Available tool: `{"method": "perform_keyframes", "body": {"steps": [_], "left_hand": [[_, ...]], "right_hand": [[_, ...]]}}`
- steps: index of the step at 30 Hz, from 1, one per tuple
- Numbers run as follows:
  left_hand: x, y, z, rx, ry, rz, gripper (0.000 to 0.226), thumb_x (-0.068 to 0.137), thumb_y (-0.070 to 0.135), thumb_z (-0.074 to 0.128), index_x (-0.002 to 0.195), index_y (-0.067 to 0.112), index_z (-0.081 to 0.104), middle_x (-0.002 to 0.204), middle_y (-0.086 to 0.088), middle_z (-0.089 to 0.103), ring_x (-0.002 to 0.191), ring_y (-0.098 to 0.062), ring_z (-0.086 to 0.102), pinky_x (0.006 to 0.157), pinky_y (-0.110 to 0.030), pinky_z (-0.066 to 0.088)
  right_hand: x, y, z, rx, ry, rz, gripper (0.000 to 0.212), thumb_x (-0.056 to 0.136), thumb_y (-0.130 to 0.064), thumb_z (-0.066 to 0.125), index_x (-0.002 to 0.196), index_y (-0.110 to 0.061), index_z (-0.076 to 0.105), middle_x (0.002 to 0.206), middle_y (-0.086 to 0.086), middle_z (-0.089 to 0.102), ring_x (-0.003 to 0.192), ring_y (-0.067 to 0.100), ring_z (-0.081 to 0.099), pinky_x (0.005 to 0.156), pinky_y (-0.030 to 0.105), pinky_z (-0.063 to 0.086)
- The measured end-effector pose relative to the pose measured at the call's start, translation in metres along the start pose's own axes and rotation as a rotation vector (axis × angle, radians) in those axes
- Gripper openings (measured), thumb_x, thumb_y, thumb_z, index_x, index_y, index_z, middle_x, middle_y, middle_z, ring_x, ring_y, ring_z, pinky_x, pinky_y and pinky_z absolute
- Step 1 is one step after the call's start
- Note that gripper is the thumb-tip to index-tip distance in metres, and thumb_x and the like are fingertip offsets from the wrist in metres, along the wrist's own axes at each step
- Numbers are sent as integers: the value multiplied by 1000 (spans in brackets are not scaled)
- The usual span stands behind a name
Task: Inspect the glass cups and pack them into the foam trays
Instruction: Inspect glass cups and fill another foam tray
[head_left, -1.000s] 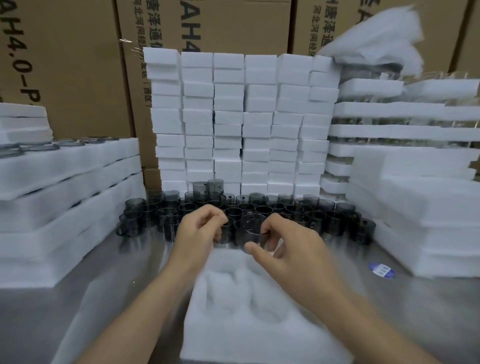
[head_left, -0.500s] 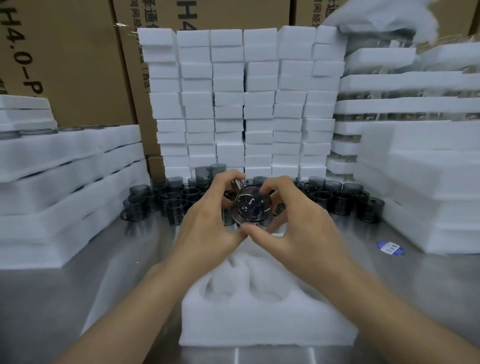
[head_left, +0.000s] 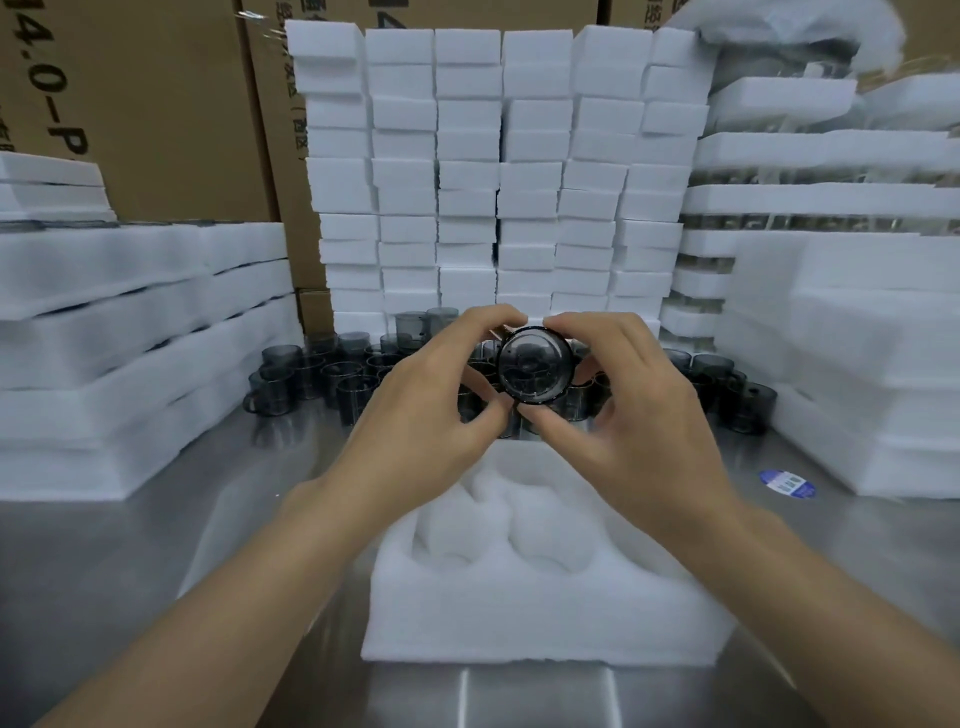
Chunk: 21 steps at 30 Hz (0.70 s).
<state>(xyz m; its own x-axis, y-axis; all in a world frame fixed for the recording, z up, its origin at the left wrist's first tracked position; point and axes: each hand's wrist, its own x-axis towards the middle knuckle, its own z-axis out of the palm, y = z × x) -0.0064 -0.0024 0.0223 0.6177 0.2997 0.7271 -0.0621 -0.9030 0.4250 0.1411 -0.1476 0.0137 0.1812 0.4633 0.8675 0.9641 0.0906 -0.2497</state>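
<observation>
A smoky grey glass cup (head_left: 535, 365) is held up above the table, tipped so one round end faces me. My left hand (head_left: 431, 410) pinches its left rim with thumb and fingers, and my right hand (head_left: 639, 415) pinches its right rim the same way. Below the hands a white foam tray (head_left: 540, 613) with round pockets lies on the steel table; the pockets that show hold nothing. Behind the hands several more grey glass cups (head_left: 306, 374) stand in a cluster on the table.
White foam blocks (head_left: 498, 171) are stacked in a wall at the back. Stacks of foam trays (head_left: 104, 353) stand at the left and more foam stacks (head_left: 862, 332) at the right. Cardboard boxes (head_left: 135, 104) rise behind. A blue sticker (head_left: 786, 484) lies on the steel table (head_left: 130, 561).
Both hands lifted one cup out of the cluster, raised it and tipped it so a round end faces me. The hands closed in around its rim.
</observation>
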Motion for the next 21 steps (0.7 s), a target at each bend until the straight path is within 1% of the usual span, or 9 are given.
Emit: {"method": "perform_keyframes", "body": {"steps": [2, 4, 6, 8, 10, 14, 15, 18, 21], "left_hand": [[0, 2, 1, -113, -37, -76, 62, 94, 13, 70, 138, 53, 50, 131, 26, 61, 95, -11, 75, 65, -24, 55], [1, 1, 3, -192, -62, -153, 61, 94, 9, 67, 135, 52, 52, 128, 19, 65, 92, -13, 77, 71, -36, 62], [1, 0, 7, -204, -73, -205, 59, 92, 6, 66, 129, 50, 55, 122, 16, 70, 87, -15, 77, 80, -49, 64], [0, -2, 12, -210, -94, -254, 55, 90, 7, 69, 126, 46, 57, 116, 15, 73, 84, -18, 75, 79, -55, 63], [-2, -3, 17, -218, -113, -294, 53, 88, 8, 69, 124, 45, 58, 109, 11, 76, 84, -21, 74, 77, -56, 63], [-4, -1, 21, -225, -72, -252, 55, 88, 4, 67, 124, 46, 58, 102, 7, 76, 77, -22, 71, 75, -49, 62], [-3, -1, 21, -220, -47, -224, 58, 89, 2, 66, 126, 46, 57, 103, 9, 74, 74, -22, 70, 74, -44, 62], [-4, 2, 22, -146, 21, -132, 74, 89, 1, 64, 139, 52, 48, 113, 23, 64, 76, -15, 73, 67, -18, 54], [-4, 1, 21, -126, 55, -131, 88, 91, 6, 71, 149, 60, 33, 122, 28, 56, 82, -8, 75, 68, -12, 50]], "right_hand": [[-1, 1, 0, -6, -4, 7, 57, 85, -34, 80, 137, -36, 56, 125, -24, 55, 94, -2, 61, 71, 30, 57], [-1, 1, 1, -22, -12, 17, 58, 84, -34, 79, 137, -38, 56, 125, -24, 55, 93, -1, 61, 73, 33, 58], [-2, 0, 2, -43, -35, 26, 60, 82, -32, 80, 137, -38, 56, 126, -25, 54, 95, -1, 60, 74, 36, 59], [-3, -1, 4, -58, -70, 24, 60, 82, -30, 81, 136, -38, 57, 125, -25, 54, 95, -3, 57, 74, 37, 59], [-3, -2, 5, -58, -120, 25, 58, 82, -29, 80, 135, -38, 58, 122, -26, 52, 91, -2, 56, 75, 37, 58], [-2, 0, 6, -53, -137, 41, 62, 84, -32, 79, 141, -37, 54, 123, -24, 48, 84, 3, 59, 75, 40, 59], [-2, 0, 6, -48, -122, 45, 64, 84, -33, 79, 142, -37, 53, 124, -23, 48, 84, 4, 60, 75, 41, 59], [-3, 1, 6, -34, -68, 54, 61, 83, -43, 76, 141, -39, 54, 121, -22, 48, 85, 4, 62, 74, 40, 59], [-2, 4, 7, -22, -41, 71, 61, 82, -49, 75, 138, -40, 54, 120, -24, 48, 86, 4, 62, 76, 38, 59]]}}
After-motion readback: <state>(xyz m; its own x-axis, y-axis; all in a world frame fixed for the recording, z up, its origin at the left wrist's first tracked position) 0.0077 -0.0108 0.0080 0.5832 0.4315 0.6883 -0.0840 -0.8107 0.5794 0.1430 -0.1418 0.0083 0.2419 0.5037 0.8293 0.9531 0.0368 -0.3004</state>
